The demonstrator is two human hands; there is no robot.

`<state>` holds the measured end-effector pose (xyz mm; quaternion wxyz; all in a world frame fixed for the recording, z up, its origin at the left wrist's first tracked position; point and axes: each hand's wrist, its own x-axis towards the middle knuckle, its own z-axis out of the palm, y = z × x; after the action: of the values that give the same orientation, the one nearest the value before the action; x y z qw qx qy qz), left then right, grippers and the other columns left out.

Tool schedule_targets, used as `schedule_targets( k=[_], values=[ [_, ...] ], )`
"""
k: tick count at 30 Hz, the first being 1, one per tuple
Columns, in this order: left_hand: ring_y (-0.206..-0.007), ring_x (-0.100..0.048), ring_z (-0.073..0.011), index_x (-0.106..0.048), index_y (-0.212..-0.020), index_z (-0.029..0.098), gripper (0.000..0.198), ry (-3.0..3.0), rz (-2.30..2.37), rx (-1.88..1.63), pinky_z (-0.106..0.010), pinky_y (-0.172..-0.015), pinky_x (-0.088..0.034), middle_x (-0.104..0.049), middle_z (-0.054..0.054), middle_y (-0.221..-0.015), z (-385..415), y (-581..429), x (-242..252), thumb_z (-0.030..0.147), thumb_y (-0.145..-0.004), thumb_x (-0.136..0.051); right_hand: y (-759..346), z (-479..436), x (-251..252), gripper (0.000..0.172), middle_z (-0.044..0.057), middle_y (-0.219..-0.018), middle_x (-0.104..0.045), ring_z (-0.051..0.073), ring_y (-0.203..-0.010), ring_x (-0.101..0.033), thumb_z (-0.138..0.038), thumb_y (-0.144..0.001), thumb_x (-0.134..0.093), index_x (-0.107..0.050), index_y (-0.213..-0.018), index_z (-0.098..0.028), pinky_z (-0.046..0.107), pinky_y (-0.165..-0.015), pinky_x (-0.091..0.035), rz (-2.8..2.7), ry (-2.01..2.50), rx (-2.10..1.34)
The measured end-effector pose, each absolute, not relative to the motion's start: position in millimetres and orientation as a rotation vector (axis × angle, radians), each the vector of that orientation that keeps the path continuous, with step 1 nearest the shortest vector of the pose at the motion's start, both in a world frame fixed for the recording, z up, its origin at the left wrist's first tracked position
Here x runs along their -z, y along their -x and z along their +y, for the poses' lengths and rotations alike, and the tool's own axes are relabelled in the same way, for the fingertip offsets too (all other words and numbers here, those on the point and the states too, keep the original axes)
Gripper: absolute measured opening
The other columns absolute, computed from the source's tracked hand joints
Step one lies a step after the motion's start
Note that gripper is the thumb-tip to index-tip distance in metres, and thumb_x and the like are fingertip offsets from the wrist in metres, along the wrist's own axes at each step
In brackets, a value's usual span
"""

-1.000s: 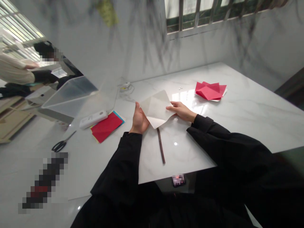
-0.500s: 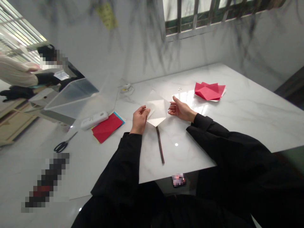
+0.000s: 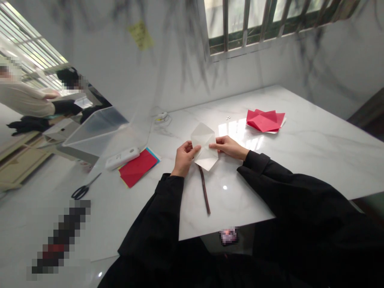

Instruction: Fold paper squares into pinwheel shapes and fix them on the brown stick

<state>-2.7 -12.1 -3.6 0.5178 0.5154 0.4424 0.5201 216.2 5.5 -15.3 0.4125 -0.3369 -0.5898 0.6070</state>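
Observation:
Between my two hands is a folded sheet of white paper [image 3: 205, 158], creased into a shape with pointed ends at top and bottom. My left hand [image 3: 184, 157] pinches its left edge, thumb on top. On the right edge, my right hand [image 3: 229, 147] has the paper between thumb and fingers. A thin dark brown stick [image 3: 205, 192] lies on the table below the paper, its upper end hidden under it.
Red folded papers [image 3: 265, 121] lie back right on the white table [image 3: 315, 160]. To the left are coloured paper sheets [image 3: 139, 168], a white power strip [image 3: 123, 158], black-handled scissors [image 3: 80, 192] and a clear plastic bin [image 3: 93, 130]. People [image 3: 27, 100] sit far left.
My right hand has come in from beside the paper and now grips its right edge. The paper has turned and its folds have shifted. The view has tilted slightly.

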Motion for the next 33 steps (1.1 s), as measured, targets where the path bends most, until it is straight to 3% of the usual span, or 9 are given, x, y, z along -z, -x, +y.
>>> schedule_targets(
  k=[7, 14, 19, 24, 28, 33],
  values=[
    [-0.085, -0.074, -0.0231, -0.070, -0.103, 0.015, 0.049, -1.293, 1.025, -1.242, -0.035, -0.080, -0.059, -0.079, -0.010, -0.098, -14.5, -1.1, 0.9, 0.044, -0.068, -0.090, -215.8, 1.4, 12.2, 0.043, 0.005, -0.076, -0.072, 0.011, -0.061, -0.054, -0.052, -0.076, -0.083, -0.078, -0.089, -0.010, 0.024, -0.054, -0.038, -1.523, 0.905, -1.458],
    [-0.085, -0.074, -0.0218, -0.069, -0.106, 0.015, 0.050, -1.322, 0.987, -1.194, -0.033, -0.080, -0.059, -0.079, -0.009, -0.100, -14.1, -3.4, 3.1, 0.040, -0.068, -0.090, -214.6, -0.5, 7.8, 0.042, 0.011, -0.092, -0.078, 0.017, -0.074, -0.068, -0.046, -0.070, -0.090, -0.079, -0.089, -0.010, 0.026, -0.064, -0.054, -1.432, 0.944, -1.510],
    [-0.087, -0.074, -0.0228, -0.068, -0.108, 0.015, 0.052, -1.350, 0.994, -1.179, -0.034, -0.080, -0.059, -0.078, -0.009, -0.098, -16.8, -7.4, 1.2, 0.041, -0.069, -0.089, -214.3, 0.7, 9.4, 0.043, 0.010, -0.091, -0.079, 0.019, -0.076, -0.070, -0.048, -0.068, -0.091, -0.079, -0.088, -0.012, 0.027, -0.065, -0.056, -1.430, 0.942, -1.501],
    [-0.073, -0.069, -0.0141, -0.062, -0.128, 0.021, 0.059, -1.295, 1.087, -1.265, -0.024, -0.066, -0.056, -0.075, -0.005, -0.098, -14.4, -4.8, -4.7, 0.040, -0.076, -0.082, -214.0, 5.4, 16.8, 0.045, 0.012, -0.095, -0.080, 0.021, -0.079, -0.072, -0.050, -0.071, -0.090, -0.080, -0.092, -0.011, 0.030, -0.069, -0.059, -1.350, 0.902, -1.503],
    [-0.067, -0.064, -0.0084, -0.063, -0.132, 0.025, 0.050, -1.393, 1.121, -1.264, -0.022, -0.063, -0.056, -0.071, -0.005, -0.110, -13.6, 3.4, -13.1, 0.025, -0.082, -0.068, -212.6, 11.6, 24.5, 0.045, 0.013, -0.098, -0.079, 0.023, -0.085, -0.074, -0.048, -0.072, -0.090, -0.078, -0.095, -0.011, 0.033, -0.075, -0.061, -1.170, 0.859, -1.496],
    [-0.088, -0.067, -0.0118, -0.070, -0.125, 0.025, 0.052, -1.874, 1.072, -1.132, -0.022, -0.071, -0.059, -0.061, -0.008, -0.134, -23.2, 3.8, -20.1, 0.012, -0.074, -0.066, -210.6, 16.3, 28.0, 0.043, 0.012, -0.097, -0.079, 0.024, -0.086, -0.074, -0.045, -0.072, -0.089, -0.076, -0.096, -0.013, 0.034, -0.079, -0.062, -0.999, 0.841, -1.446]
  ],
)
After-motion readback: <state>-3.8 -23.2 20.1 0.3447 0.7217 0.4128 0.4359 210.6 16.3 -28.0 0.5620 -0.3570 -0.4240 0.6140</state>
